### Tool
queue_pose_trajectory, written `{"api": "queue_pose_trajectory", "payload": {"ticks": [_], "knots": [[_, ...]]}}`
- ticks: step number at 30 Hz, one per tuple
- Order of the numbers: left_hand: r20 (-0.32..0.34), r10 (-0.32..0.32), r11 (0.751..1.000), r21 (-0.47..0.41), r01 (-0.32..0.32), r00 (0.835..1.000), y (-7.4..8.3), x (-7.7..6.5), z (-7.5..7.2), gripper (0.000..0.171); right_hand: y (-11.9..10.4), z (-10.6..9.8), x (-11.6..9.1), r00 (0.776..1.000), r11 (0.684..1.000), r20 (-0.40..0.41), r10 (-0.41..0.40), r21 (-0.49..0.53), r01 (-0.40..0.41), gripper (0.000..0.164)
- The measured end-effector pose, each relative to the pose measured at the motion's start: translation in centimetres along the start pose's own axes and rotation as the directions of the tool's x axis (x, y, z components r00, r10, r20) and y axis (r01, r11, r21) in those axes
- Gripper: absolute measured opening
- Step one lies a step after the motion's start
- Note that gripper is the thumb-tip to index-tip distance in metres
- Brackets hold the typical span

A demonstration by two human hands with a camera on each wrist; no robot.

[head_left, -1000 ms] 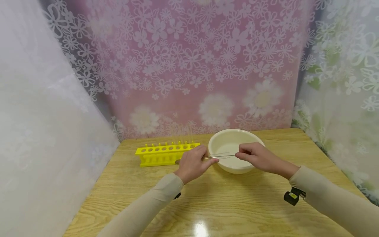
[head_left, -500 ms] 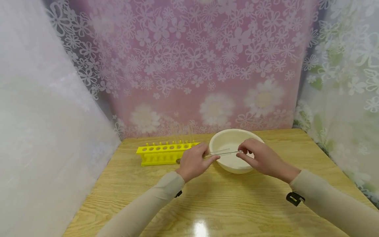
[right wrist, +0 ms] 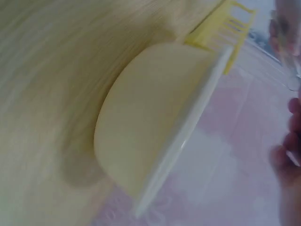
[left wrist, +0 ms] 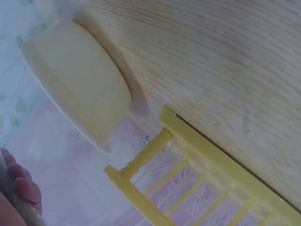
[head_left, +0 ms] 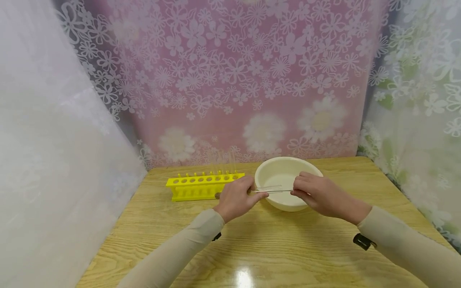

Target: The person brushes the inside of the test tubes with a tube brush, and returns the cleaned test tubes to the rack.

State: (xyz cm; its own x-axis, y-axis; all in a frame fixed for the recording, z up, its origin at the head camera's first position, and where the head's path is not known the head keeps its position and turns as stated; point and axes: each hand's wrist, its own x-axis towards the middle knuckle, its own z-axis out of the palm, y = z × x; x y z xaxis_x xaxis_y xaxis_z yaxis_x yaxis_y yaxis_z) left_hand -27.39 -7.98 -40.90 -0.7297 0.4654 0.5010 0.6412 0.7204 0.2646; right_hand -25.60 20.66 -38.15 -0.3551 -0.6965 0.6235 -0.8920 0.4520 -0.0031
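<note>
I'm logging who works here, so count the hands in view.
2. The left hand grips a clear tube near the yellow rack; the right hand pinches a thin rod by the cream bowl. No third hand shows.

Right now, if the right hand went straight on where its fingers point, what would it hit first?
Probably the glass tube, ahead of the right hand and gripped by the left hand, though depth is unclear.

Shows smooth, clear, glassy tube (head_left: 270, 189), metallic-looking rod (head_left: 287, 191), glossy plastic-looking bowl (head_left: 279, 174), smooth plastic rack (head_left: 204, 183). Has glossy wood-grain table (head_left: 270, 248), matt cloth sleeves (head_left: 180, 244), smooth, faintly sheeny curtain (head_left: 230, 88).
</note>
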Motion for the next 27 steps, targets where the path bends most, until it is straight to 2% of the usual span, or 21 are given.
{"api": "queue_pose_trajectory", "payload": {"ticks": [1,2,3,4,5,7,10,11,12,13,14,15,16,18,19,20,21,22,24,27], "knots": [[-0.012,0.013,1.000,0.019,-0.013,1.000,0.0,0.0,0.0,0.045,0.0,0.0,0.0,0.996,0.990,0.039,0.082,0.109,-0.086,0.020],[-0.024,0.028,0.999,0.035,-0.028,0.999,0.0,-0.1,0.1,0.044,0.0,-0.1,-0.1,0.984,0.962,0.080,0.157,0.214,-0.171,0.020],[-0.037,0.047,0.997,0.056,-0.045,0.998,0.0,-0.1,0.1,0.043,0.0,-0.1,-0.1,0.965,0.915,0.131,0.229,0.310,-0.259,0.020],[-0.051,0.064,0.995,0.077,-0.060,0.997,0.1,-0.1,0.2,0.041,0.1,-0.1,-0.1,0.939,0.850,0.184,0.290,0.402,-0.341,0.020],[-0.067,0.084,0.992,0.095,-0.078,0.994,0.1,-0.1,0.2,0.041,0.3,-0.1,0.0,0.909,0.769,0.242,0.338,0.485,-0.415,0.019],[-0.097,0.122,0.985,0.133,-0.109,0.988,0.1,-0.1,0.4,0.039,0.6,0.0,0.0,0.845,0.584,0.361,0.395,0.611,-0.535,0.025],[-0.136,0.171,0.973,0.180,-0.145,0.976,0.2,-0.1,0.5,0.040,1.0,0.3,0.0,0.758,0.290,0.497,0.423,0.719,-0.632,0.036],[-0.143,0.181,0.970,0.188,-0.153,0.973,0.2,-0.1,0.6,0.040,1.1,0.4,0.0,0.738,0.219,0.523,0.427,0.732,-0.645,0.038],[-0.146,0.188,0.968,0.197,-0.157,0.971,0.2,-0.1,0.6,0.041,1.2,0.5,-0.1,0.728,0.184,0.531,0.434,0.738,-0.649,0.039],[-0.146,0.191,0.967,0.200,-0.161,0.971,0.2,-0.1,0.6,0.041,1.2,0.6,-0.1,0.727,0.186,0.520,0.448,0.741,-0.645,0.038],[-0.144,0.187,0.968,0.197,-0.157,0.972,0.2,-0.1,0.6,0.041,1.1,0.7,-0.2,0.740,0.235,0.489,0.462,0.736,-0.634,0.036],[-0.138,0.179,0.971,0.185,-0.152,0.974,0.2,-0.1,0.6,0.040,1.1,0.8,-0.2,0.764,0.326,0.437,0.475,0.719,-0.614,0.033],[-0.129,0.164,0.976,0.165,-0.142,0.978,0.1,-0.1,0.6,0.040,1.0,0.9,-0.3,0.795,0.444,0.373,0.479,0.678,-0.586,0.028],[-0.098,0.115,0.989,0.104,-0.105,0.988,0.0,-0.1,0.5,0.040,0.8,1.1,-0.3,0.873,0.716,0.216,0.438,0.504,-0.483,0.014],[-0.082,0.087,0.994,0.067,-0.081,0.993,0.0,-0.1,0.4,0.039,0.8,1.1,-0.2,0.910,0.825,0.136,0.392,0.386,-0.413,0.005],[-0.062,0.056,0.998,0.028,-0.054,0.997,-0.1,-0.1,0.3,0.039,0.7,1.1,-0.2,0.941,0.905,0.065,0.331,0.261,-0.337,0.006],[-0.041,0.027,1.000,-0.012,-0.028,0.999,-0.2,-0.1,0.2,0.039,0.7,1.2,-0.2,0.966,0.955,0.007,0.260,0.144,-0.259,0.012],[-0.020,0.001,0.999,-0.045,-0.002,1.000,-0.3,0.0,0.1,0.040,0.7,1.1,-0.2,0.982,0.981,-0.034,0.188,0.051,-0.186,0.014],[0.012,-0.033,0.995,-0.091,0.034,0.999,-0.4,0.0,0.0,0.042,0.8,1.0,-0.1,0.994,0.994,-0.089,0.058,-0.091,-0.066,0.016],[0.043,-0.051,0.991,-0.120,0.056,0.998,-0.5,0.1,-0.2,0.044,1.0,0.9,0.1,0.987,0.981,-0.131,-0.099,-0.176,0.075,0.024]]}}
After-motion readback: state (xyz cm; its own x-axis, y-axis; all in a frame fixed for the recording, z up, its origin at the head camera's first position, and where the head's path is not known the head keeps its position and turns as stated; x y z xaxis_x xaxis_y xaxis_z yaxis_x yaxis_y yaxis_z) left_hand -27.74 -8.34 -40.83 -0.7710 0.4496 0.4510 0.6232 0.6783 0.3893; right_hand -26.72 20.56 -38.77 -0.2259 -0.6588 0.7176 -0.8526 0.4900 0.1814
